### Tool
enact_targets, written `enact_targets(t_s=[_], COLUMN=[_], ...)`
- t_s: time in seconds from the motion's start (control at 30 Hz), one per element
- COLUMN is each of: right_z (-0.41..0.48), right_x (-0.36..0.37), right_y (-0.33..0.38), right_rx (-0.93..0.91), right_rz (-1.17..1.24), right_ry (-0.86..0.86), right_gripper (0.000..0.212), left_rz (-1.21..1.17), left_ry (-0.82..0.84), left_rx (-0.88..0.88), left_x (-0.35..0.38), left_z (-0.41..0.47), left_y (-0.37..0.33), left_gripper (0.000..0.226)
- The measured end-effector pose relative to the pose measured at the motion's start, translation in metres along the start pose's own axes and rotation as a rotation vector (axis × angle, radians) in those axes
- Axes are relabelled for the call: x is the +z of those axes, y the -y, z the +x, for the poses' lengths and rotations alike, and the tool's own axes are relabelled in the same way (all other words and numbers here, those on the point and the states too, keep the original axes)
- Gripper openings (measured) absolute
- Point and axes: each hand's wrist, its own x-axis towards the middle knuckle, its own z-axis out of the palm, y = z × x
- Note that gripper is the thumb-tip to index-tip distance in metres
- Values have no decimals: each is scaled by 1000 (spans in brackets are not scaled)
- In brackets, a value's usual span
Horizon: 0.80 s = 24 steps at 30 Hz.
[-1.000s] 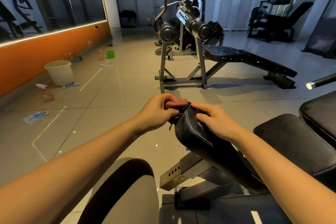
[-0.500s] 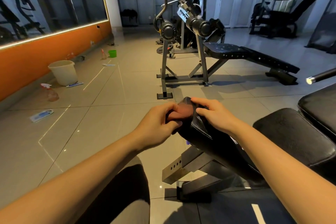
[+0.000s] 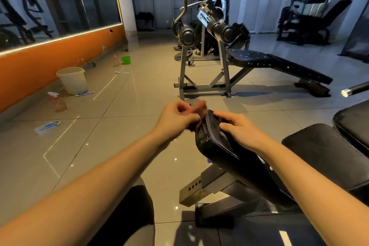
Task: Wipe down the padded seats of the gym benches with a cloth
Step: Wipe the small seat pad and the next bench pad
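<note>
A narrow black padded bench seat (image 3: 217, 146) slopes up from lower right to centre. My right hand (image 3: 237, 128) lies flat on its top end, fingers spread. My left hand (image 3: 179, 118) is closed on a dark reddish-brown cloth (image 3: 196, 125), blurred with motion, pressed against the pad's left end edge. A wider black pad (image 3: 323, 158) sits to the right, and another pad (image 3: 353, 120) at the far right edge.
A sit-up bench with roller pads (image 3: 279, 66) stands ahead on a grey frame. Along the orange wall sit a cream bucket (image 3: 72, 80), a spray bottle (image 3: 57, 102), a green cup (image 3: 126, 60) and flat packets on the tiled floor. A bar end (image 3: 347, 92) pokes in from the right.
My left hand has shifted the cloth along the pad's end and is now blurred; my right hand has flattened onto the pad's top. The view has tilted slightly.
</note>
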Motion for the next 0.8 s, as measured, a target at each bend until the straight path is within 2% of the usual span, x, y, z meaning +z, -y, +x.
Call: enact_targets(t_s=[0.07, 0.13, 0.2, 0.27, 0.33, 0.47, 0.6, 0.67, 0.73, 0.8], right_z=[-1, 0, 1, 1, 0, -1, 0, 0, -2, -4], right_x=[0, 0, 0, -1, -1, 1, 1, 1, 3, 4], right_y=[0, -2, -4, -3, -2, -3, -3, -3, 0, -1], right_rx=[-5, -6, 2, 4, -3, -11, -9, -10, -18, -27], right_rz=[6, 10, 5, 6, 6, 10, 11, 11, 13, 6], right_ry=[1, -2, -3, 3, -2, -4, -14, -26, -32, -31], right_gripper=[48, 48, 49, 48, 48, 47, 48, 48, 48, 48], left_rz=[173, 196, 248, 387, 480, 459, 472, 516, 469, 483], left_ry=[-2, 1, 95, 159, 147, 98, 36, -53, -62, -37], left_rx=[30, 11, -48, -31, 65, 255, 395, 349, 246, 316], left_x=[11, 8, 3, 3, 5, 0, 6, 10, 10, 10], left_z=[-6, -3, 0, 5, 5, -28, -59, -32, -9, -14], left_y=[3, 0, -9, -13, -14, 5, 20, 16, 10, 16], left_gripper=[24, 38, 45, 38, 32, 11, 9, 5, 5, 7])
